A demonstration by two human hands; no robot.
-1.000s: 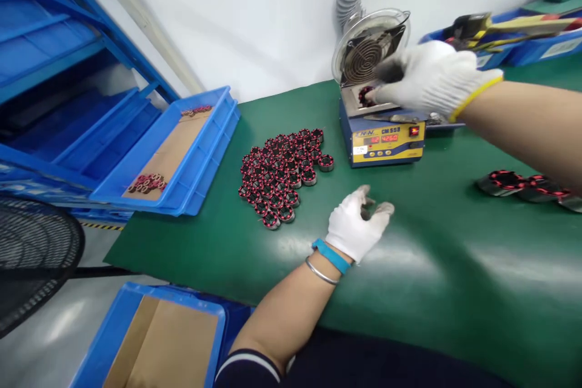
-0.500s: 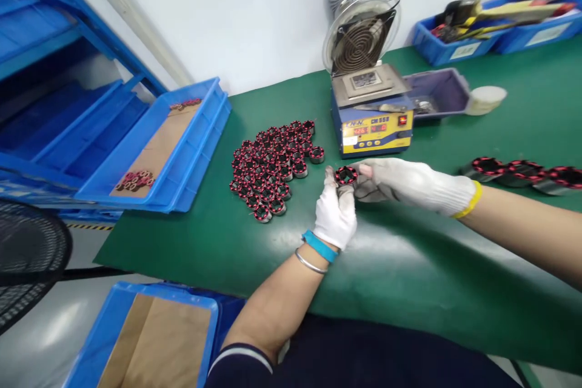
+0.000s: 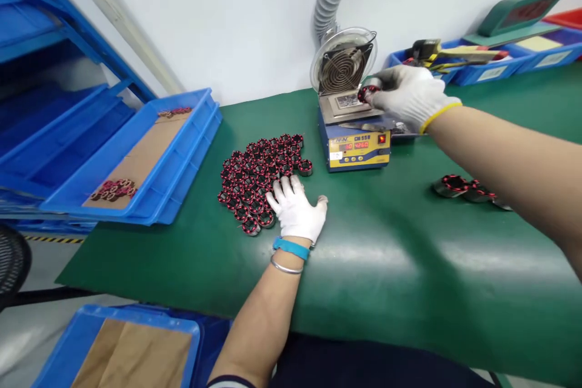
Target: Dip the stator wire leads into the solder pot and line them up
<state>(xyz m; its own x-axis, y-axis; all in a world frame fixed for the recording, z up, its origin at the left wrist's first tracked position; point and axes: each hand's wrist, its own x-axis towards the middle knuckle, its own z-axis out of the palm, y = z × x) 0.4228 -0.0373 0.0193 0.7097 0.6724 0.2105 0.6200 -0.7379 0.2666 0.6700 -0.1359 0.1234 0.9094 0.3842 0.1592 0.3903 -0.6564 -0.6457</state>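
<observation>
My right hand (image 3: 409,97), in a white glove, holds a small red-wound coil (image 3: 365,94) just over the top plate of the blue and yellow solder pot (image 3: 357,144). My left hand (image 3: 296,209), also gloved, lies spread on the green mat (image 3: 409,242) with its fingertips at the near edge of a pile of several red-wound coils (image 3: 259,176). Nothing is gripped in the left hand.
A fume fan and grey hose (image 3: 341,63) stand behind the solder pot. A row of coils (image 3: 468,189) lies at the right under my forearm. A blue tray (image 3: 136,157) with a few coils sits left; another blue tray (image 3: 122,348) is near my lap. Blue bins (image 3: 491,66) line the back right.
My right hand carried a coil from in front of the solder pot up to its top plate. My left hand let go and moved left onto the edge of the coil pile.
</observation>
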